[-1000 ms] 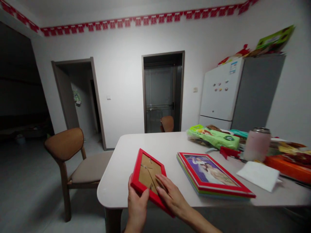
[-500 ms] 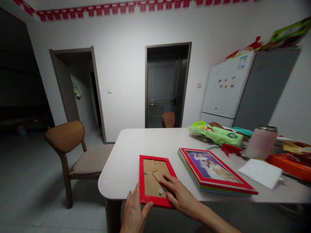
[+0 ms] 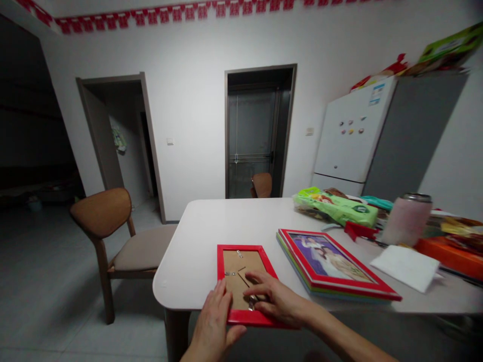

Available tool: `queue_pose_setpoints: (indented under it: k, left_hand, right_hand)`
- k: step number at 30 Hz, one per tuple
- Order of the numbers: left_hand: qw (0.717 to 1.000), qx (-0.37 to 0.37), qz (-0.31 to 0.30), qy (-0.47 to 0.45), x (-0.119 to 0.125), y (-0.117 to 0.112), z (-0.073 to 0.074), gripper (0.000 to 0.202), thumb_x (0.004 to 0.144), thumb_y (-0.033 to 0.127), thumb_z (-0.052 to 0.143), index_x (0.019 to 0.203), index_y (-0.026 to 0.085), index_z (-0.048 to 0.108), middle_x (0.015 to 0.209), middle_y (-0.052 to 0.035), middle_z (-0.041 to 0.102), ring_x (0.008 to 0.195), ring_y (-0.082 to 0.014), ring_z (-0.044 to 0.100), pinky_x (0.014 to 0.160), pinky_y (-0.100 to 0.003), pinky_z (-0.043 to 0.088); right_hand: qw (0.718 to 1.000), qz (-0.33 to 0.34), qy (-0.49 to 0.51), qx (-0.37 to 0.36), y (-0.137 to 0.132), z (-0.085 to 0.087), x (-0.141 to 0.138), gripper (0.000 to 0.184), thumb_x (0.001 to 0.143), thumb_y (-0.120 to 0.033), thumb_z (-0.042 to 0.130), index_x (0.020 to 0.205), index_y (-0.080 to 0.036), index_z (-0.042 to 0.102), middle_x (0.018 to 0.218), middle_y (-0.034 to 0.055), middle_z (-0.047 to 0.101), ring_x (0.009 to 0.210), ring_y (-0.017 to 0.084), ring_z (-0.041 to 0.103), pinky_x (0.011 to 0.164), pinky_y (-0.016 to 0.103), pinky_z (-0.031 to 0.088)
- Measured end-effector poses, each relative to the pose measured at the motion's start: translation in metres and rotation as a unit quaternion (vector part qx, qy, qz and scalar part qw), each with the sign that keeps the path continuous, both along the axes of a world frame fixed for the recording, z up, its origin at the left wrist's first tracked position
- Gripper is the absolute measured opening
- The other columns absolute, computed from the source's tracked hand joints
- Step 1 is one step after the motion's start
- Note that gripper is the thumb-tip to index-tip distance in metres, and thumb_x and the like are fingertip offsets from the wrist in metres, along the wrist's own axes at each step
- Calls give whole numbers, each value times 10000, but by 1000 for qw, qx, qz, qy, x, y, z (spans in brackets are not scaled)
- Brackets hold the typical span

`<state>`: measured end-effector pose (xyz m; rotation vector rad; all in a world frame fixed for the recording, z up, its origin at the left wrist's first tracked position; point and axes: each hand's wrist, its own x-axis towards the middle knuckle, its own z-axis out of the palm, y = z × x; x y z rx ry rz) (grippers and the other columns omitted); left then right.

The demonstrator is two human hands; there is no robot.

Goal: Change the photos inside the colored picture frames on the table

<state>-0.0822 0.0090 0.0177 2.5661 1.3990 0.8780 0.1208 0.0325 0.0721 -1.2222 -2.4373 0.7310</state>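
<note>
two hands spread flat, left hand and right hand, on red frame, white table

Home dining room, white fridge, dining table, wooden chair, interior doorways

The frame is small and red. It lies flat and face down, so its brown back shows. Little metal clips sit on the back. The frame is at the near edge of the white table.
</note>
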Motion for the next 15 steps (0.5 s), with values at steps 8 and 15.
queue_pose_setpoints:
  k: [8, 15]
  left_hand:
    - [996, -90, -17, -12, 6, 3, 19, 517, 621, 314, 653, 1069, 109, 497, 1193, -179, 458, 1140, -283, 367, 931, -443, 331]
    - [995, -92, -8, -29, 4, 3, 10, 588, 618, 331, 646, 1127, 105, 458, 1199, -192, 446, 1138, -290, 366, 925, -449, 334]
  right_hand:
    - [995, -33, 72, 59, 5, -13, -16, 180, 681, -188, 496, 739, -209, 666, 1071, 69, 497, 1032, 186, 434, 902, 325, 328]
    - [996, -26, 66, 47, 3, -11, -18, 135, 658, -219, 548, 720, -218, 668, 1082, 57, 493, 1043, 184, 420, 911, 327, 313]
